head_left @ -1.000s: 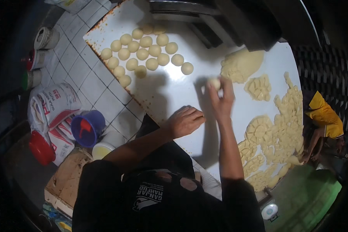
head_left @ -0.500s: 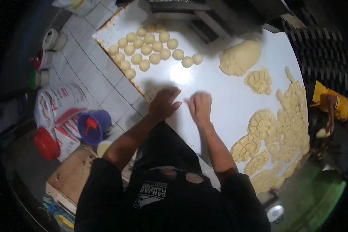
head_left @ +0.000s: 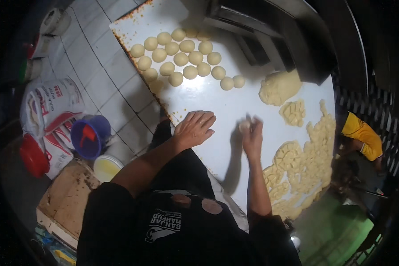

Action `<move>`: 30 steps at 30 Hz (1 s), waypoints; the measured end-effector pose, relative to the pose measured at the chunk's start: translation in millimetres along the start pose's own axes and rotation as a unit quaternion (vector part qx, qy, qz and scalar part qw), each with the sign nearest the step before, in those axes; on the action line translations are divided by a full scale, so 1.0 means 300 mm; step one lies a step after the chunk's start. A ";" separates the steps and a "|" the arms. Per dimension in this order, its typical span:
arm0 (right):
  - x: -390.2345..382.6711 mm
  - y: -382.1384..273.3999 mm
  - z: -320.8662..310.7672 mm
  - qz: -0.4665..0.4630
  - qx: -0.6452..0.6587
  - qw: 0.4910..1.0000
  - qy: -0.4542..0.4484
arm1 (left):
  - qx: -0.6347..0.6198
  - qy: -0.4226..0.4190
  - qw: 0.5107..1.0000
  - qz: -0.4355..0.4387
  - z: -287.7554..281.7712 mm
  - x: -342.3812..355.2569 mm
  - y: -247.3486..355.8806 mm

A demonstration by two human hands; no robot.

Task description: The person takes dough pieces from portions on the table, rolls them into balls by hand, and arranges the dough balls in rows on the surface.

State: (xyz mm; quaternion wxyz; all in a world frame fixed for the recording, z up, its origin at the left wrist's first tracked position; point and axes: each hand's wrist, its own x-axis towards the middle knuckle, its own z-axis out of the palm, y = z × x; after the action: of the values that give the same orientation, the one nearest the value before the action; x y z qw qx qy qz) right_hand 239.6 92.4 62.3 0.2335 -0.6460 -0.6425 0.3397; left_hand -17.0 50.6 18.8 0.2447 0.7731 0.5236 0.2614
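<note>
My left hand point(head_left: 195, 129) rests palm down near the front edge of a white table point(head_left: 208, 101), fingers stretched out; what lies beneath the palm, if anything, is hidden. To its right my right hand point(head_left: 252, 135) is raised a little over the surface, slightly blurred, with a small pale dough ball point(head_left: 244, 127) held at its fingers. Beyond the hands, several round dough balls point(head_left: 181, 59) are set out at the far left. At the right lie a large smooth dough lump point(head_left: 280, 88), a scored dough piece point(head_left: 292, 113) and a wide spread of cut dough pieces point(head_left: 312, 153).
Dark metal equipment point(head_left: 275, 31) overhangs the table's far side. On the left are a purple bucket point(head_left: 90, 137) with a red scoop, white sacks point(head_left: 55, 104), a red lid point(head_left: 33, 157) and a pale tub point(head_left: 107, 168). Another person in yellow point(head_left: 363, 136) is at the far right.
My hands have drawn apart: the right has moved rightward and lifted with a dough ball showing in it, while the left has flattened onto the table. The whole view has shifted too.
</note>
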 end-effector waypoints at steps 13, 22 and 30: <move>-0.274 0.032 0.090 -0.099 -0.140 0.985 0.003 | -0.010 -0.025 1.000 -0.012 0.028 0.029 0.020; 0.091 0.479 -0.689 0.042 -0.192 0.974 0.115 | 0.066 -0.068 0.995 -0.011 0.226 0.112 0.251; 0.202 0.700 -0.673 0.017 -0.263 0.960 0.097 | -0.129 -0.063 0.989 -0.027 0.371 0.230 0.518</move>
State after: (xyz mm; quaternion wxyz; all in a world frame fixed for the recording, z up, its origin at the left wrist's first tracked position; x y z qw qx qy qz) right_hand 526.5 165.9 32.1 0.1108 -0.7255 -0.6721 0.0981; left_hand 184.1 52.2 47.6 0.3813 0.7358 0.4897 0.2709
